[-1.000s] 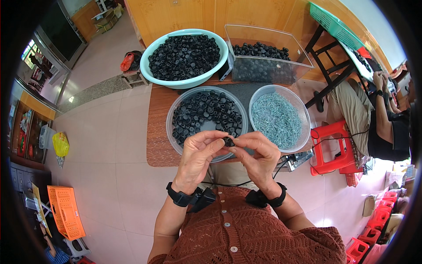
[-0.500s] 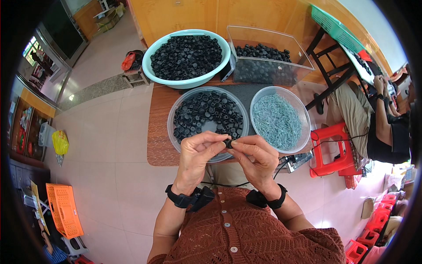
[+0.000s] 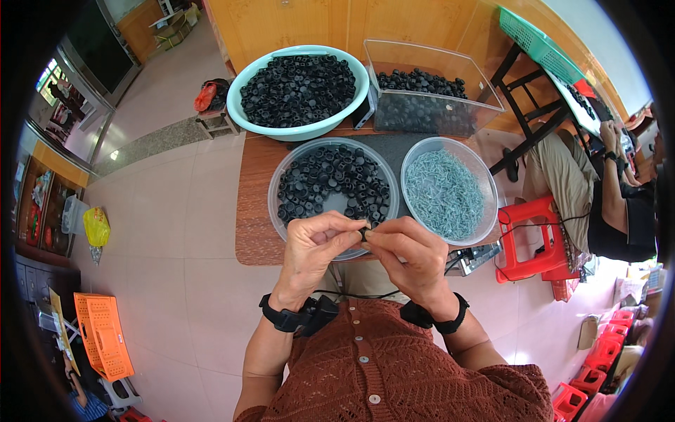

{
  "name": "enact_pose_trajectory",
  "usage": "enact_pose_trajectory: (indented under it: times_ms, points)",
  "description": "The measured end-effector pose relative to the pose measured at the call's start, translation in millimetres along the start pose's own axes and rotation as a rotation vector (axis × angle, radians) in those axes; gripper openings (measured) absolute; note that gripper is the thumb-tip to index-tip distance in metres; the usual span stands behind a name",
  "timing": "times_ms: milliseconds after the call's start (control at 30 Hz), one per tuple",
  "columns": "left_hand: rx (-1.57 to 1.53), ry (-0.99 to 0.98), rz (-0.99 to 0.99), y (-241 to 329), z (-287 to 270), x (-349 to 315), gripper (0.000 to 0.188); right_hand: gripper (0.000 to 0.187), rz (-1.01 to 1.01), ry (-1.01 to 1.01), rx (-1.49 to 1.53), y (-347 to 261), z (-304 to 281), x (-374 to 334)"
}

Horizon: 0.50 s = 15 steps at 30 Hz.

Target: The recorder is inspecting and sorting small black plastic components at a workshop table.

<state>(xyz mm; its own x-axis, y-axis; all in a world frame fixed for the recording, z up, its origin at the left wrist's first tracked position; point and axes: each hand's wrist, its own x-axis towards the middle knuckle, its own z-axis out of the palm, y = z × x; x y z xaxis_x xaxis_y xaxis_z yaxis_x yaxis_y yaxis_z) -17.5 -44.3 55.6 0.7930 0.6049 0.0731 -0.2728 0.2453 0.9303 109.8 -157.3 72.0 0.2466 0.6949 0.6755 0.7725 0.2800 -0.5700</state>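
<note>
Between my fingertips is a small black plastic cap [image 3: 364,234], mostly covered by the fingers. My left hand [image 3: 315,246] pinches it from the left, and my right hand [image 3: 413,254] grips it from the right with thumb and forefinger. Both hands are above the near edge of a clear round tub [image 3: 273,193] holding many loose black caps [image 3: 309,176]. Right of that tub stands a second clear tub [image 3: 492,204] heaped with bluish-silver screws [image 3: 444,195]. Whether a screw is in my right fingers cannot be made out.
Behind the tubs are a pale turquoise basin [image 3: 246,126] and a clear rectangular bin [image 3: 485,112], both with black parts, on the brown table [image 3: 252,225]. A red stool [image 3: 524,243] is at the right, beside a seated person [image 3: 622,211]. An orange crate [image 3: 104,334] lies lower left.
My right hand has shifted slightly, its fingers closing further over the black cap, so less of it shows. The left hand stays nearly in place.
</note>
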Motion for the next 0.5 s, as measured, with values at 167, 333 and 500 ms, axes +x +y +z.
enact_pose_trajectory:
  times_ms: [167,333,500]
  points:
    - [-0.032,-0.051,-0.028,1.5,-1.9,1.5,0.016,0.018,-0.015,0.000,0.005,0.2,0.1,0.9]
    - [-0.038,-0.015,-0.065,-0.2,0.9,-1.7,0.017,0.018,0.006,0.006,0.054,3.2,3.2,3.1]
    - [-0.049,0.043,-0.104,-3.3,0.9,-4.0,0.017,0.024,0.114,-0.052,0.100,5.6,5.6,2.1]
